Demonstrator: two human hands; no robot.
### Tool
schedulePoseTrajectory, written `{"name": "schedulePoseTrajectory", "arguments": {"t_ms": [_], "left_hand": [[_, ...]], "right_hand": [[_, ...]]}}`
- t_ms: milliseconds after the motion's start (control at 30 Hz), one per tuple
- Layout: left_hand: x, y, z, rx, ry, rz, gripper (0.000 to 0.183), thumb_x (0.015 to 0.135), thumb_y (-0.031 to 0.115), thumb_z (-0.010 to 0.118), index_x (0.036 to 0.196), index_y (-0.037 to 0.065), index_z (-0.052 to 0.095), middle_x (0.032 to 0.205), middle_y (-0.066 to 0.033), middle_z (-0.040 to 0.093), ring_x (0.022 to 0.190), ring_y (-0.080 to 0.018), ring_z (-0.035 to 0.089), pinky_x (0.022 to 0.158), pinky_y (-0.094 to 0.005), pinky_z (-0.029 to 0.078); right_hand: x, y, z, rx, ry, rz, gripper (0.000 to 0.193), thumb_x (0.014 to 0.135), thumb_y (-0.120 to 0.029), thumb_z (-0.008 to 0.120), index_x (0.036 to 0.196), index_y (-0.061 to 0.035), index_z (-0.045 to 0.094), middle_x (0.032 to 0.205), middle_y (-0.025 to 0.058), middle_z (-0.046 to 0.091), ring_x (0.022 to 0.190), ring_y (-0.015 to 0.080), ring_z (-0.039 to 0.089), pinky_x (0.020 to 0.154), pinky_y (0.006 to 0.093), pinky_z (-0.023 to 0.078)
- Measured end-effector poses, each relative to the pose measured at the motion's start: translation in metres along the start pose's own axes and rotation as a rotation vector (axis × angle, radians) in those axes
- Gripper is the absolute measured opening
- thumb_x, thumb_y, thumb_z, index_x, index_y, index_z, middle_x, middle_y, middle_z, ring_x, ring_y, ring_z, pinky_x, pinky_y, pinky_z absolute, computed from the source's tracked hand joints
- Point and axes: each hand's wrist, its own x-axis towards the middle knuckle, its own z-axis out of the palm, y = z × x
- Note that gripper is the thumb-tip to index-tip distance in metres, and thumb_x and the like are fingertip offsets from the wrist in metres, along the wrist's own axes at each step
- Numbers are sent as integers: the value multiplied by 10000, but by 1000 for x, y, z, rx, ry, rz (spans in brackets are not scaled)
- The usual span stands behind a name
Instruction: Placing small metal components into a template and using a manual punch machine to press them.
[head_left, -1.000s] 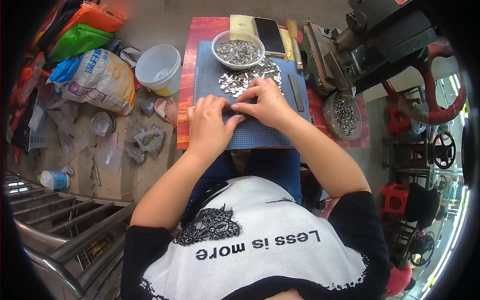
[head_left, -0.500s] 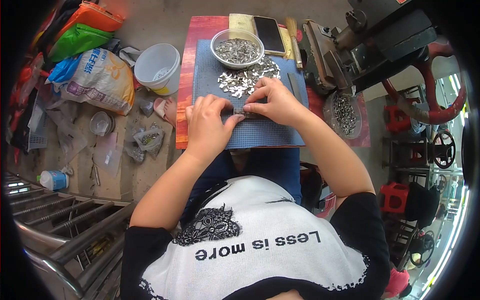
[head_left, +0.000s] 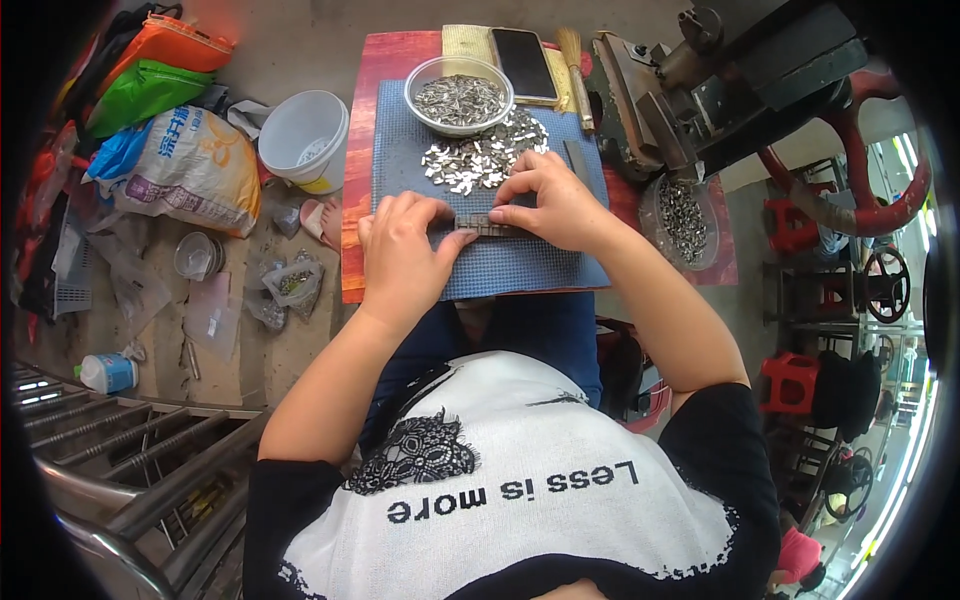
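Note:
A short grey metal block (head_left: pixel 480 224), split into small segments along its length, lies on the blue ribbed mat (head_left: pixel 400 150) near its front. My left hand (head_left: pixel 402 245) is curled at the block's left end, with the thumb against its near side. My right hand (head_left: pixel 550 203) pinches at the block's right end with thumb and forefinger; any small piece between them is too small to make out. Just beyond the fingers spreads a pile of small shiny metal pieces (head_left: pixel 470 165). Behind it stands a clear round bowl (head_left: pixel 412 95) filled with similar pieces.
A phone (head_left: pixel 523 64), a brush (head_left: pixel 574 75) and a flat metal strip (head_left: pixel 578 165) lie at the back and right of the table. To the right are a dark machine with a red handwheel (head_left: pixel 850 215) and a tub of metal pieces (head_left: pixel 685 225). A white bucket (head_left: pixel 300 140) stands left.
The view has shifted slightly, so the table sits a little further left. My right fingers have opened a small gap to the left hand, and more of the metal block shows between them.

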Motion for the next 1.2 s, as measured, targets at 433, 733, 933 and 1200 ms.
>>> {"name": "schedulePoseTrajectory", "arguments": {"t_ms": [433,733,933,1200], "left_hand": [[2,0,0,21,-23,-12,243,769,290,812,881,98,713,933,-22,641,966,-231,573,848,-399,349],[1,-1,1,38,-11,2,254,770,290,811,902,97,711,945,-20,640,967,-228,572,851,-398,348],[1,0,0,26,-10,1,241,777,283,805,900,99,710,935,-16,639,961,-220,572,847,-393,347],[-1,0,0,22,8,17,234,772,277,808,896,104,710,921,-10,638,940,-212,574,835,-387,348]], "right_hand": [[-4,0,-5,-30,-19,22,201,798,-259,820,897,-98,753,1008,70,578,1053,271,490,959,375,414],[-20,13,-19,-15,-23,69,188,784,-238,826,897,-101,762,1005,60,573,1054,250,493,961,362,414],[-28,22,-24,15,-20,74,175,793,-221,815,903,-96,763,993,57,566,1051,243,502,958,349,414],[-30,27,-25,49,5,59,159,829,-191,786,897,-55,739,937,56,576,973,213,560,900,341,447]]}}
